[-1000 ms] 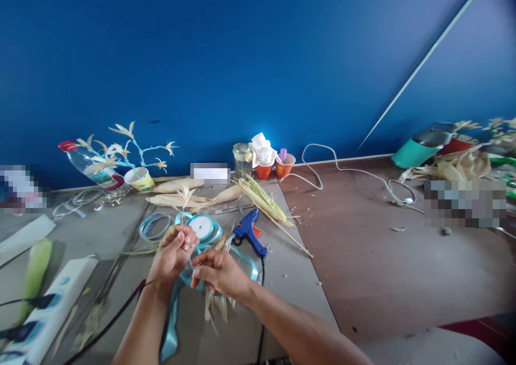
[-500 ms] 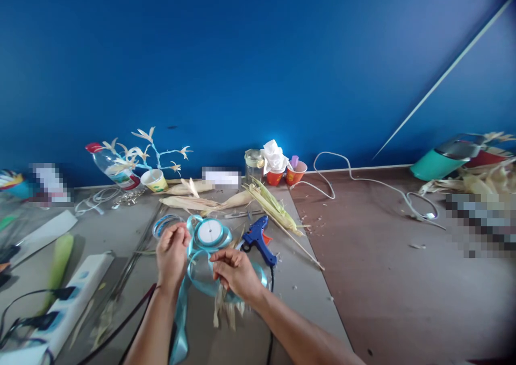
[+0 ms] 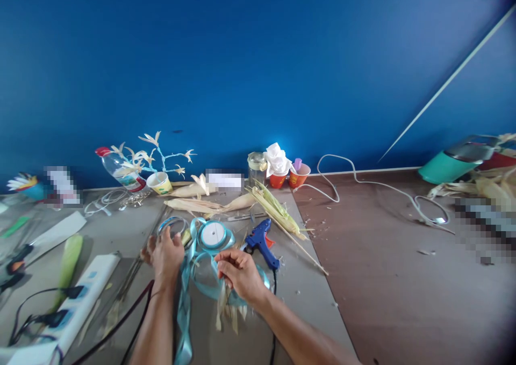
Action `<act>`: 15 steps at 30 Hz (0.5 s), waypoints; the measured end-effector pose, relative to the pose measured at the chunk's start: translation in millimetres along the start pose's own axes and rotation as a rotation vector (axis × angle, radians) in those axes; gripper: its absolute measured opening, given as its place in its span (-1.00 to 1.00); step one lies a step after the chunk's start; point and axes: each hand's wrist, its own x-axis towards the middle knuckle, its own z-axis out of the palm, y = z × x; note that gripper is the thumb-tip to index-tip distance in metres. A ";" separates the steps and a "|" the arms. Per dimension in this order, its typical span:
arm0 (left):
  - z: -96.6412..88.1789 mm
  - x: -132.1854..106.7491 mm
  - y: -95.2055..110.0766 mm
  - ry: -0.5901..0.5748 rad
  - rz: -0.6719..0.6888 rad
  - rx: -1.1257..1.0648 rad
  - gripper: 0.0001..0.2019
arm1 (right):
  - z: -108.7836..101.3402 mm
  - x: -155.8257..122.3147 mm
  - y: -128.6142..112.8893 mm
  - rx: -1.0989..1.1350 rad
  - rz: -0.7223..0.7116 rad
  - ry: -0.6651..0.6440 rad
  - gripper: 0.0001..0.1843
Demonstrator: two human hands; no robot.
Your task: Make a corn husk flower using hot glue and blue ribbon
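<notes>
One bare right hand (image 3: pixel 237 271), lower centre, apparently pinches a thin-stemmed pale husk flower (image 3: pixel 200 183) low down, likely to avoid crushing its centre-left bloom; the bare left hand (image 3: pixel 166 252) spreads its fingers beside shiny light-blue ribbon (image 3: pixel 184 306).

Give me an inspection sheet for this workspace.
Surface: grey tabletop beside brown tabletop, scraps on both.
Job's things: round white spool with shiny light-blue ribbon; blue plastic glue gun; pale dry corn husks.
Clutter: tilted clear plastic bottle; yellow paper cup holding a light-blue branch.
Grips: left hand open, nothing seen held; right hand curled, contents unclear.
Cables: white cable looping across brown side; black plugs in white power strip.
Surroundings: blue wall behind.
</notes>
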 end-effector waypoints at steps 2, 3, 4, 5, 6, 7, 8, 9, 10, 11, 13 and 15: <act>3.2 2.7 -5.0 -0.010 0.021 -0.021 -0.61 | -0.4 0.0 -0.1 -0.004 -0.010 -0.006 -0.79; 4.1 4.1 -7.2 0.007 0.030 -0.032 -0.63 | -0.4 0.0 -0.8 -0.002 -0.010 -0.004 -0.79; 4.6 5.5 -9.1 0.024 0.039 -0.038 -0.65 | -0.3 0.0 -1.6 0.002 -0.007 0.000 -0.79; 4.5 6.7 -10.6 0.040 0.047 -0.049 -0.68 | -0.2 0.0 -2.6 0.008 -0.002 0.004 -0.79; 4.1 7.8 -11.7 0.058 0.049 -0.059 -0.70 | 0.0 0.1 -3.5 0.016 0.002 0.009 -0.78; 3.6 8.7 -12.4 0.071 0.048 -0.072 -0.72 | 0.2 0.3 -4.1 0.025 0.006 0.012 -0.77; 3.0 9.4 -12.8 0.082 0.040 -0.089 -0.73 | 0.4 0.6 -4.5 0.034 0.008 0.014 -0.77; 2.6 10.0 -12.9 0.090 0.026 -0.109 -0.73 | 0.5 0.8 -4.6 0.042 0.009 0.014 -0.77; 2.5 10.4 -12.9 0.095 0.009 -0.132 -0.73 | 0.5 1.1 -4.5 0.050 0.008 0.015 -0.77; 2.7 10.7 -12.6 0.094 -0.003 -0.157 -0.73 | 0.4 1.4 -4.3 0.055 0.007 0.015 -0.77; 4.1 10.6 -11.4 0.070 0.013 -0.193 -0.70 | 0.3 1.7 -3.9 0.062 0.006 0.014 -0.77; 6.1 9.8 -9.3 0.014 0.087 -0.172 -0.66 | 0.1 1.9 -4.2 0.064 0.005 0.013 -0.77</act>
